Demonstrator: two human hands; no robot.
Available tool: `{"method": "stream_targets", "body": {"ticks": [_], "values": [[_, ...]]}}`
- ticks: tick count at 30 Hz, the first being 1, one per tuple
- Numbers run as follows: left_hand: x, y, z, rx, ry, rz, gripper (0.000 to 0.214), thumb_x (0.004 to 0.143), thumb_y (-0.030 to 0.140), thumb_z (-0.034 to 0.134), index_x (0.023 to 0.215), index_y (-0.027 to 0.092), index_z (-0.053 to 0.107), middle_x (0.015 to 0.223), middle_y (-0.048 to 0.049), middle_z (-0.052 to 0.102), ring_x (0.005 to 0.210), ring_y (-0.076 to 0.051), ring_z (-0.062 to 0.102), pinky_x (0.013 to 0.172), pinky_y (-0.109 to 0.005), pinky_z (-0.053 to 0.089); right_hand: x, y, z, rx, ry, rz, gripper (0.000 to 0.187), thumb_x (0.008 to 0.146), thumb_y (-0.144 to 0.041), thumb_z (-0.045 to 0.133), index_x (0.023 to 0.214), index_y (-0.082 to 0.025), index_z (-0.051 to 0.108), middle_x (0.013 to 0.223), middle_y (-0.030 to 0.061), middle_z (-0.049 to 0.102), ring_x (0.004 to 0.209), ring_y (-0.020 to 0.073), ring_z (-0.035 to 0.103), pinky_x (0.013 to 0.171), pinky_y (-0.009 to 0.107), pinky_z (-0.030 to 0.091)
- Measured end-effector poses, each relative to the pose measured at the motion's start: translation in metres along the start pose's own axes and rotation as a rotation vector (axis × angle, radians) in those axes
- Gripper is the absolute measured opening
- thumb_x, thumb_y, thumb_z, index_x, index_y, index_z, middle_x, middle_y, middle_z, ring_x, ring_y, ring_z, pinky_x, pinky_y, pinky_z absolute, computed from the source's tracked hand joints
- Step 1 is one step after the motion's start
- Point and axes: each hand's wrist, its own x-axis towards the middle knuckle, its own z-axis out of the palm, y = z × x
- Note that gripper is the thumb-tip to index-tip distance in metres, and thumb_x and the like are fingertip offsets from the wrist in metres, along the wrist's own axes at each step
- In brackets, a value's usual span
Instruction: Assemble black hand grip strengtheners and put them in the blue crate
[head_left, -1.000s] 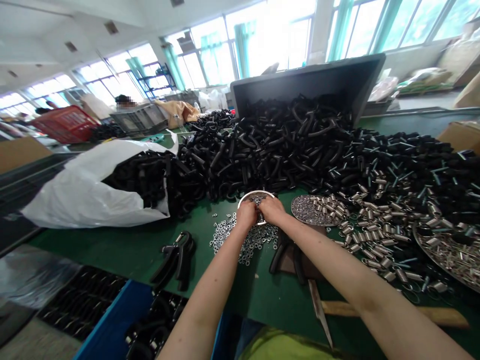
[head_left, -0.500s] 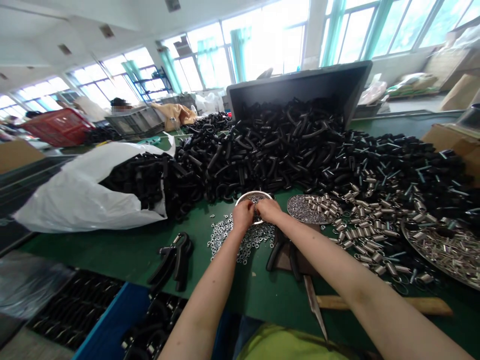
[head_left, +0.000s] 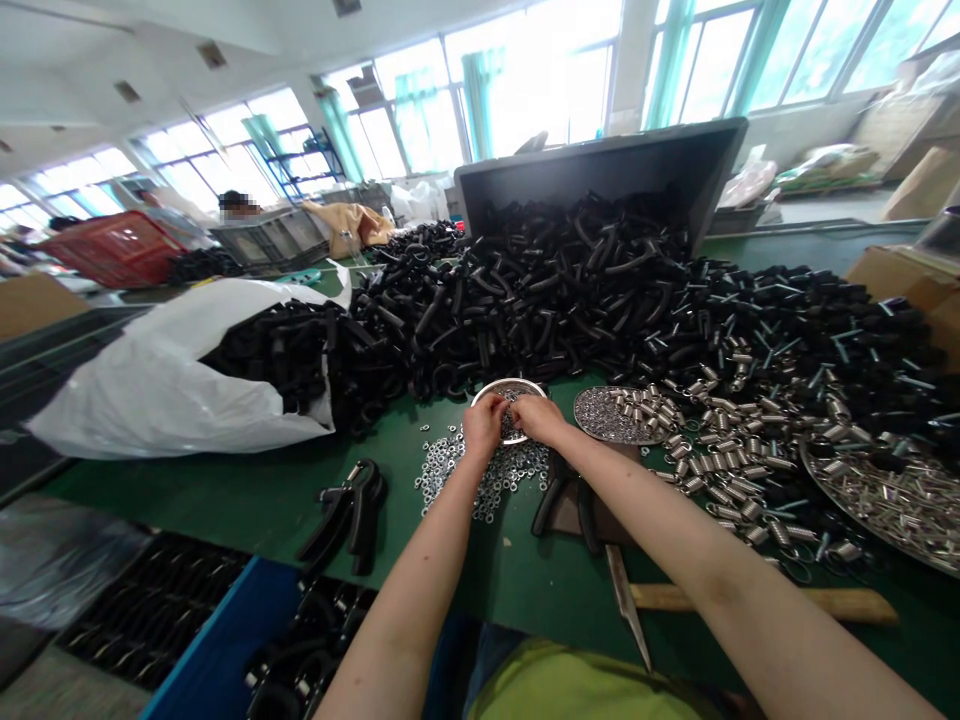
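Left hand [head_left: 484, 425], right hand [head_left: 537, 420] barely shifting since last frame. Green desk [head_left: 247, 490] carrying heap of black handles [head_left: 540, 290]; round steel dish [head_left: 506, 388] sitting at heap's edge; both hands curling over dish, reaching among steel washers [head_left: 491, 478], grasp unclear.

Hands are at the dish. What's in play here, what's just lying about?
In play:
- left hand
- right hand
- round metal dish
- small metal rings

Lying about:
- black curved handles
- coil springs
- white plastic sack
- wooden bar
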Motion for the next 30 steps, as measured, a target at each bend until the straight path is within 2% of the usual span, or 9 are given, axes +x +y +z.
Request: {"method": "stream_targets", "body": {"ticks": [6, 8, 11, 13, 17, 19, 22, 30], "values": [[-0.001, 0.005, -0.006, -0.062, 0.048, -0.011, 0.024, 0.085, 0.033, 0.048, 0.084, 0.016, 0.066, 0.076, -0.0033, 0.067, 0.071, -0.015, 0.058, 0.066, -0.024, 0.039, -0.006, 0.002, 0.003, 0.209, 0.134, 0.025, 0.026, 0.088, -0.032, 0.053, 0.109, -0.017, 0.058, 0.110, 0.0071, 0.059, 0.096, 0.0188, 0.058, 0.083, 0.039, 0.048], [-0.004, 0.008, -0.009, -0.087, 0.053, -0.004, 0.026, 0.085, 0.034, 0.047, 0.082, 0.015, 0.065, 0.075, -0.0031, 0.065, 0.071, -0.015, 0.057, 0.066, -0.024, 0.039, -0.013, 0.004, 0.000, 0.303, 0.217, 0.026, 0.021, 0.087, -0.027, 0.053, 0.105, -0.018, 0.061, 0.103, 0.0057, 0.064, 0.096, 0.0180, 0.059, 0.086, 0.036, 0.046], [-0.023, 0.018, -0.009, -0.129, 0.038, 0.032, 0.025, 0.085, 0.036, 0.048, 0.079, 0.016, 0.062, 0.077, -0.0024, 0.063, 0.074, -0.014, 0.056, 0.069, -0.024, 0.040, -0.034, 0.015, -0.005, 0.456, 0.343, 0.028, 0.029, 0.086, -0.022, 0.050, 0.114, -0.021, 0.057, 0.097, 0.0023, 0.068, 0.091, 0.0149, 0.061, 0.084, 0.028, 0.044], [-0.042, 0.028, -0.006, -0.163, -0.013, 0.082, 0.024, 0.084, 0.037, 0.051, 0.075, 0.017, 0.061, 0.077, -0.0009, 0.061, 0.075, -0.013, 0.055, 0.070, -0.023, 0.039, -0.054, 0.030, -0.004, 0.550, 0.382, 0.036, 0.030, 0.087, -0.023, 0.045, 0.115, -0.021, 0.055, 0.093, 0.0014, 0.069, 0.082, 0.0130, 0.063, 0.076, 0.025, 0.047], [-0.079, 0.049, 0.006, -0.236, -0.205, 0.210, 0.022, 0.083, 0.036, 0.055, 0.072, 0.017, 0.060, 0.073, 0.0003, 0.058, 0.071, -0.012, 0.053, 0.066, -0.023, 0.038, -0.094, 0.066, 0.010, 0.663, 0.372, 0.088, 0.022, 0.086, -0.029, 0.043, 0.095, -0.018, 0.060, 0.080, 0.0025, 0.069, 0.063, 0.0130, 0.062, 0.056, 0.024, 0.047], [-0.088, 0.056, 0.013, -0.246, -0.277, 0.240, 0.020, 0.082, 0.035, 0.057, 0.073, 0.017, 0.061, 0.073, 0.0003, 0.057, 0.071, -0.013, 0.053, 0.064, -0.023, 0.037, -0.107, 0.078, 0.019, 0.668, 0.366, 0.117, 0.020, 0.083, -0.032, 0.047, 0.084, -0.017, 0.061, 0.072, 0.0017, 0.067, 0.060, 0.0137, 0.060, 0.053, 0.024, 0.045], [-0.090, 0.059, 0.021, -0.227, -0.324, 0.248, 0.018, 0.081, 0.033, 0.058, 0.073, 0.017, 0.061, 0.073, 0.0002, 0.057, 0.071, -0.013, 0.053, 0.063, -0.023, 0.036, -0.114, 0.083, 0.027, 0.628, 0.360, 0.140, 0.020, 0.079, -0.033, 0.052, 0.075, -0.018, 0.062, 0.068, 0.0005, 0.064, 0.062, 0.0144, 0.058, 0.055, 0.024, 0.043], [-0.090, 0.058, 0.025, -0.178, -0.295, 0.269, 0.018, 0.082, 0.032, 0.058, 0.074, 0.017, 0.062, 0.075, -0.0002, 0.057, 0.072, -0.013, 0.054, 0.066, -0.023, 0.038, -0.104, 0.071, 0.020, 0.423, 0.339, 0.189, 0.017, 0.081, -0.031, 0.052, 0.075, -0.020, 0.063, 0.074, 0.0012, 0.066, 0.069, 0.0150, 0.058, 0.063, 0.024, 0.038]]}}
